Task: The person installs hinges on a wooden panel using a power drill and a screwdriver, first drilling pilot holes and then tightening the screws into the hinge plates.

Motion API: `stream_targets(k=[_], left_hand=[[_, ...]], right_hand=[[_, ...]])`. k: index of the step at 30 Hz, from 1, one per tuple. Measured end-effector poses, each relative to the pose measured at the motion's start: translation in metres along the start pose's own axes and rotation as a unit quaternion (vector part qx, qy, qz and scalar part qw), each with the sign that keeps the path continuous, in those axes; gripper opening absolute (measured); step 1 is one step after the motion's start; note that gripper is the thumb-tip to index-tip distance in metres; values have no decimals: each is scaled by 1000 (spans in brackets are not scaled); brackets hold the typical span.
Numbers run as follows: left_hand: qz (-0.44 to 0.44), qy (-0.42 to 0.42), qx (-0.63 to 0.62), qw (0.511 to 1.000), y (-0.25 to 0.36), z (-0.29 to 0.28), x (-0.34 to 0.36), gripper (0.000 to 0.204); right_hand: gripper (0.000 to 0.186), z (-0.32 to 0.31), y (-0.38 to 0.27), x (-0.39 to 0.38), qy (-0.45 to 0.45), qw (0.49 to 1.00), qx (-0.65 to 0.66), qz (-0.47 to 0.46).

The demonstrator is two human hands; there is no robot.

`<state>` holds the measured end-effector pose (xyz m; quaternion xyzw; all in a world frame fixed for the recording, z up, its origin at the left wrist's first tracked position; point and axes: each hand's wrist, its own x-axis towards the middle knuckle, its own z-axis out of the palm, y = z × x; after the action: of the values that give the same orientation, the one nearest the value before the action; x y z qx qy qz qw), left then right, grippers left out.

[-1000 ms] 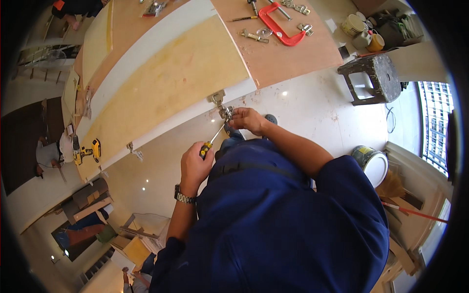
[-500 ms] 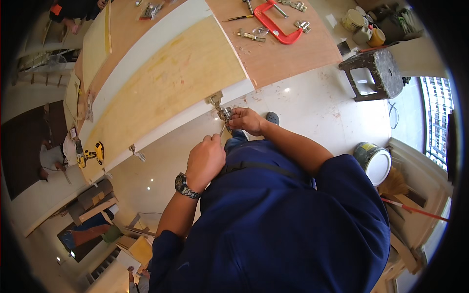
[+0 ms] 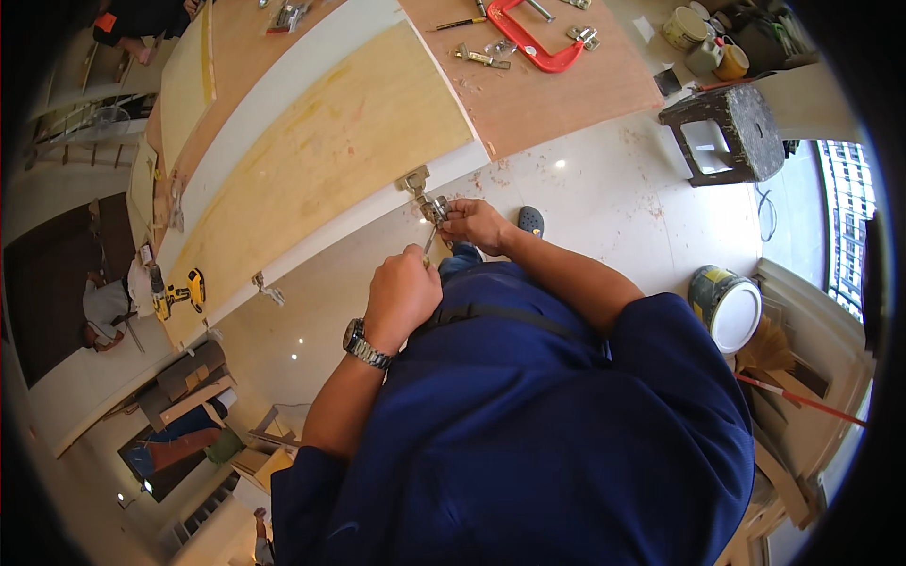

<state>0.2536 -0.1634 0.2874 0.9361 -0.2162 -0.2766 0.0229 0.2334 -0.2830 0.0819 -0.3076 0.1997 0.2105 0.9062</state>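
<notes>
A metal cabinet hinge (image 3: 433, 209) sticks out from the near edge of a pale yellow door panel (image 3: 321, 141) with a white edge. My right hand (image 3: 477, 226) pinches the hinge's free end between thumb and fingers. Lower and to the left, my left hand (image 3: 401, 294) is closed round a screwdriver (image 3: 430, 241). Only its thin shaft shows, pointing up at the hinge; the handle is hidden in my fist. Farther left along the same edge, a second hinge (image 3: 268, 291) hangs out from the panel.
A yellow-and-black cordless drill (image 3: 179, 292) rests at the panel's left end. On the brown board (image 3: 557, 113) lie a red C-clamp (image 3: 528, 42) and loose hinges (image 3: 481, 58). A dark stool (image 3: 727, 137) and a lidded bucket (image 3: 729, 309) stand right. Other people are at the left.
The view has shifted slightly. Both hands stay at the same hinge, with my left hand still gripping the screwdriver and my right still pinching the hinge's end.
</notes>
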Motion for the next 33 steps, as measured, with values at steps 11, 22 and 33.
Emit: stream_targets(k=[11,22,33], left_hand=[[72,21,63,995,1,-3,-7,13],[74,-10,111,991,15,1,2,15],[-5,-15,52,999,15,2,2,20]], right_hand=[[25,-16,2,2,-70,980,-164,-86],[27,11,-4,9,27,998,60,19],[26,15,0,9,73,996,42,5]])
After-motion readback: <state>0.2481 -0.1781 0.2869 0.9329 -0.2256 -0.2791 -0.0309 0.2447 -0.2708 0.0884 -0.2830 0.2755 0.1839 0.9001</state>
